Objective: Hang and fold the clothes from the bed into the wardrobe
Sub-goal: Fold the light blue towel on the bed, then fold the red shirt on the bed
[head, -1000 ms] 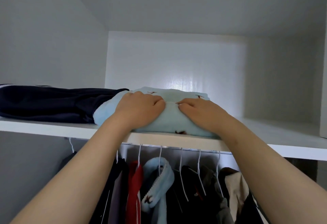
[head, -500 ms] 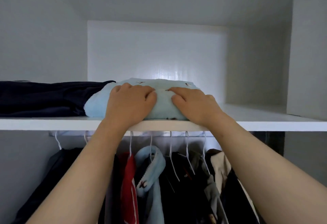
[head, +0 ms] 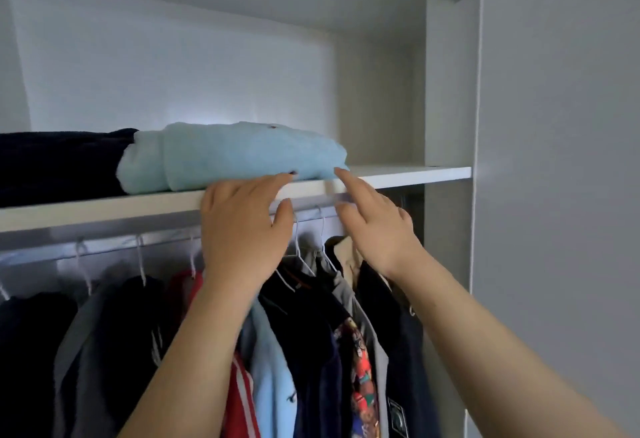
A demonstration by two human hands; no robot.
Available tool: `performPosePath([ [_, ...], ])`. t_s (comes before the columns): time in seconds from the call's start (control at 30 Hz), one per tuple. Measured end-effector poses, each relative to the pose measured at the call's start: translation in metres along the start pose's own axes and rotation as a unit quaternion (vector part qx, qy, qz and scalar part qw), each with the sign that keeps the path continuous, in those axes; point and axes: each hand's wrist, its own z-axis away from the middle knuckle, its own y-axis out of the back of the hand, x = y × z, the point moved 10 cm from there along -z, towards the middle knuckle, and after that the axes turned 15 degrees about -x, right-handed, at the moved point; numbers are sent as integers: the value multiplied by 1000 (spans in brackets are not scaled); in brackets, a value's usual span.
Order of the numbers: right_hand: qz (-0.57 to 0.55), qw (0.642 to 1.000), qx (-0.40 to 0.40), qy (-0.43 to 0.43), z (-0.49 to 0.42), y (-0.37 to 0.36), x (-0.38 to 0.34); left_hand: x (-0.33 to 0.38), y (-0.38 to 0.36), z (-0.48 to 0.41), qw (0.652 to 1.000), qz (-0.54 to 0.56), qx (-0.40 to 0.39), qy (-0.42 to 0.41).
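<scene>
left hand [head: 242, 233] and right hand [head: 377, 229] were slack-fingered, holding nothing, fingertips by the folded light-blue fleece [head: 235, 157]. it lay flat on the wardrobe's top shelf [head: 415, 174], snug against a folded navy garment [head: 59, 164], probably to save room rightward.

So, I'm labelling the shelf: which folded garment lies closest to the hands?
The light blue folded garment, just above the left hand and right hand at the shelf edge. The dark navy folded garment lies further left.
</scene>
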Motion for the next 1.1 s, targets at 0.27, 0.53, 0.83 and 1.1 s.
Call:
performPosePath([
  [0.27,-20,977,42,-206,174,17,67,100,-94,87,939,295,-169,-49],
  [0.53,-62,867,181,-460,445,50,118,287,-152,248,801,417,-410,-128],
  [0.83,-92,692,346,-626,803,100,41,513,-72,500,572,491,-629,-190],
  [1.1,-112,543,516,-653,1047,114,-73,661,49,700,393,488,-736,-257],
])
